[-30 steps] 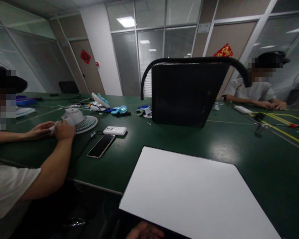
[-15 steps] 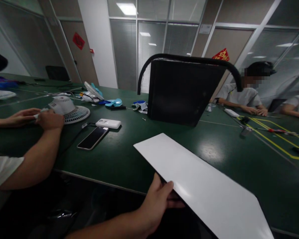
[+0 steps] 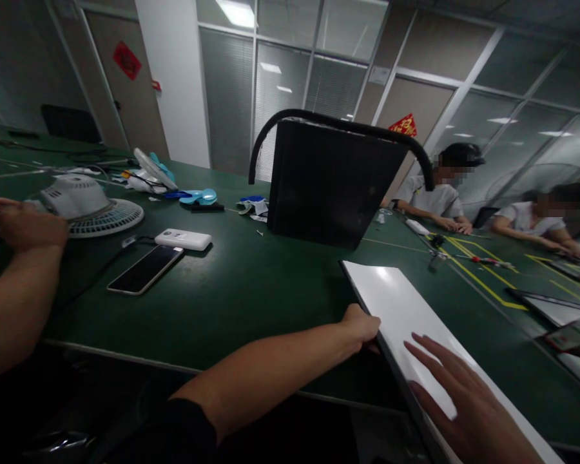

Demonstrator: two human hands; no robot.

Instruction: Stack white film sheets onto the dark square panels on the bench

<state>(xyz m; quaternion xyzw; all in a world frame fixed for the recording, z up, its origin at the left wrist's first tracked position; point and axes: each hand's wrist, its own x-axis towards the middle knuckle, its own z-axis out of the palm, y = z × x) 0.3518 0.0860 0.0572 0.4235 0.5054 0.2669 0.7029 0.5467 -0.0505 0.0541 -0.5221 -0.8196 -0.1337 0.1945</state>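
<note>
A glossy white panel (image 3: pixel 408 303) with a thin dark edge is held tilted over the near side of the table. My left hand (image 3: pixel 361 327) grips its left edge, thumb on the white face and the other fingers mostly hidden beneath. Over the panel's lower part, my right hand (image 3: pixel 459 393) is spread with its fingers apart and palm down. Whether it presses on the surface or hovers just above, I cannot tell. The panel's near end runs out of view at the bottom.
On the green table (image 3: pixel 251 290) stands a black chair back or box-like panel (image 3: pixel 328 183) with a curved black tube. Left are a phone (image 3: pixel 145 269), a white power bank (image 3: pixel 183 240) and a fan (image 3: pixel 84 203) in another person's hands. Yellow tape (image 3: pixel 488 280) and other people are right.
My right hand has come into view over the panel. The panel has swung to point more away from me, my left hand has moved right and forward with it, and the view has turned right.
</note>
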